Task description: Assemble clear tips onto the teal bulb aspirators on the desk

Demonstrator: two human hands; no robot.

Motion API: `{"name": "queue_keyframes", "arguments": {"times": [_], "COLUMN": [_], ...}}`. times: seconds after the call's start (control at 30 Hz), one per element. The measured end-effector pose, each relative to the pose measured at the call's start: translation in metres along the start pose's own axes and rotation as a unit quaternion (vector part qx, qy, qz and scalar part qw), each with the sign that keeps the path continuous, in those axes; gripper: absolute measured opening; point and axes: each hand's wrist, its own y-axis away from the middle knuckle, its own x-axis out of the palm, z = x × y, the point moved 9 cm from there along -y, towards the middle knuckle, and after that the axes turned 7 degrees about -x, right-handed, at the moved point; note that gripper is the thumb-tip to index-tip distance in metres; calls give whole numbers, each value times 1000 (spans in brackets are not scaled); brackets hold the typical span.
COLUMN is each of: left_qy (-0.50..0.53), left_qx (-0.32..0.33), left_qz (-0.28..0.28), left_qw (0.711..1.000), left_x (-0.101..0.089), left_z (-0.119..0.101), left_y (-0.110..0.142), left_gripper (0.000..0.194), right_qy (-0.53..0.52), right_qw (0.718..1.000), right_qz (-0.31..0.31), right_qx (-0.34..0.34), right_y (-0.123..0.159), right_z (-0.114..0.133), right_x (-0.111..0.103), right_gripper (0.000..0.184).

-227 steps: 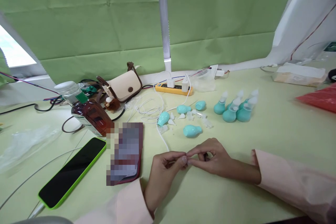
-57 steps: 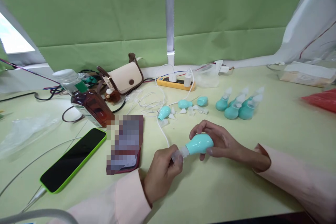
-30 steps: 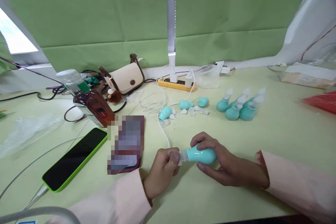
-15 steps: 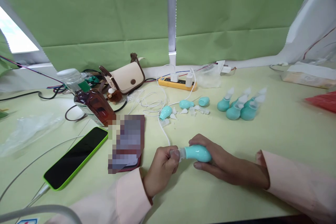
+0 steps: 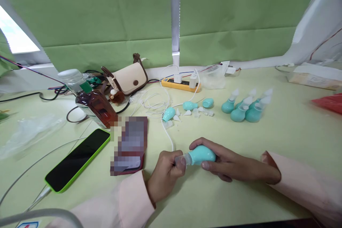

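The right hand (image 5: pixel 227 162) grips a teal bulb (image 5: pixel 201 155) while the left hand (image 5: pixel 167 171) pinches its clear tip (image 5: pixel 180 159); four finished bulbs (image 5: pixel 244 108) stand far right, three loose bulbs (image 5: pixel 188 106) remain.

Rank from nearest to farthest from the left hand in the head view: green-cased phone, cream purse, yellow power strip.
From the left hand:
1. Green-cased phone, to its left, at the near edge.
2. Cream purse, back left.
3. Yellow power strip, by the back wall.
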Motion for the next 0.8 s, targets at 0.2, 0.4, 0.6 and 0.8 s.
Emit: {"name": "queue_keyframes", "arguments": {"times": [0.2, 0.4, 0.6, 0.8], "left_qy": [-107, -216, -215, -110], "left_qx": [61, 115, 130, 74], "left_qz": [-15, -32, -21, 8], "left_qw": [992, 969, 968, 991], "left_x": [-2, 0, 2, 0], "left_z": [-10, -17, -20, -9], "left_y": [3, 6, 5, -1], "left_gripper": [30, 24, 22, 29], "right_qy": [-58, -99, -117, 162], "right_qw": [998, 992, 986, 982], "right_qz": [12, 40, 84, -82], "right_qx": [28, 67, 89, -55], "right_y": [-2, -3, -2, 0], "right_z": [-6, -7, -9, 14], "right_x": [1, 1, 3, -22], "right_gripper": [41, 38, 35, 45]}}
